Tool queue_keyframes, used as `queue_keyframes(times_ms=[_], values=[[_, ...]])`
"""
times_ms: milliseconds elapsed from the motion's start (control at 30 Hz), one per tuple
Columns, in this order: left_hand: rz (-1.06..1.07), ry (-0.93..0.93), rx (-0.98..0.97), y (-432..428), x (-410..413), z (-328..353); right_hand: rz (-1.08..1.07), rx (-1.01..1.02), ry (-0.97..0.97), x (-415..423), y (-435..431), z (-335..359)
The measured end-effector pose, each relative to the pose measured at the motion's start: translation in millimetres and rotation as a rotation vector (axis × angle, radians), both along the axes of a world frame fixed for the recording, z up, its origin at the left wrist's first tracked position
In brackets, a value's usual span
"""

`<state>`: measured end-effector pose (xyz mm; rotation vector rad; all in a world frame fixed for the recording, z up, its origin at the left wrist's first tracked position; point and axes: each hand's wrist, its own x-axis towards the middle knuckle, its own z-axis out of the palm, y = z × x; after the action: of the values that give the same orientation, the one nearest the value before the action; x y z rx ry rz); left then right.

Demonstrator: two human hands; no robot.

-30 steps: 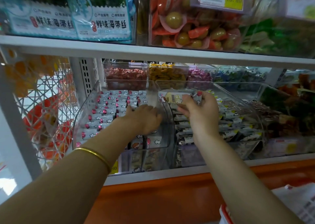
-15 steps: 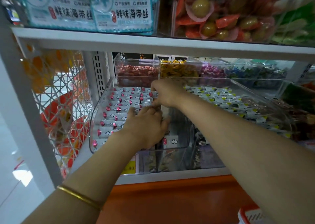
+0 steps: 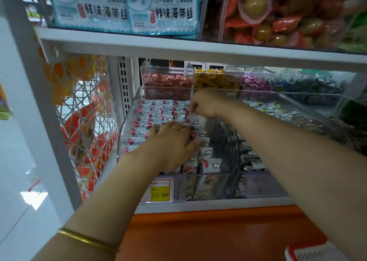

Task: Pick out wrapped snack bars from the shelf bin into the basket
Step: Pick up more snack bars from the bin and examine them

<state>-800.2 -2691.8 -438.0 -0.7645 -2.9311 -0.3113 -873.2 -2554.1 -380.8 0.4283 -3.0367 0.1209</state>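
Note:
Rows of white wrapped snack bars (image 3: pixel 156 112) with pink dots and cloud prints fill a clear shelf bin (image 3: pixel 127 127). My left hand (image 3: pixel 172 143) lies palm down on the bars in the middle of the bin, fingers spread and pressing on the wrappers. My right hand (image 3: pixel 205 104) reaches over the bin's back right part, its fingers curled down and pinching a bar there. The bar under those fingers is mostly hidden. A corner of the white basket (image 3: pixel 309 253) with an orange rim shows at the bottom right, below my right forearm.
A second clear bin of yellow-green wrapped bars (image 3: pixel 266 108) stands to the right. Candy bins (image 3: pixel 166 82) line the back. An upper shelf edge (image 3: pixel 178 46) hangs close overhead. A yellow price tag (image 3: pixel 159 194) sits on the bin front. A wire side panel (image 3: pixel 85 121) closes the left.
My right hand has left the right-hand bin, where it held a yellowish bar, and moved left to the back of the white-bar bin. My left hand stayed on the bars.

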Motion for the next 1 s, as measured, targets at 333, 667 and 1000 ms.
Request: queue_keyframes(times_ms=[333, 667, 1000], values=[[0.020, -0.005, 0.039, -1.4, 1.8, 1.0, -0.118, 0.185, 0.046, -23.2, -5.2, -11.5], [0.111, 0.095, 0.250, -9.0, 6.5, 9.5, -0.114, -0.324, 0.392, 4.2, 10.4, 0.2], [0.147, -0.267, 1.165, -17.0, 54.2, 25.2, -0.179, -1.418, 0.257, 140.9, 23.1, -12.7]])
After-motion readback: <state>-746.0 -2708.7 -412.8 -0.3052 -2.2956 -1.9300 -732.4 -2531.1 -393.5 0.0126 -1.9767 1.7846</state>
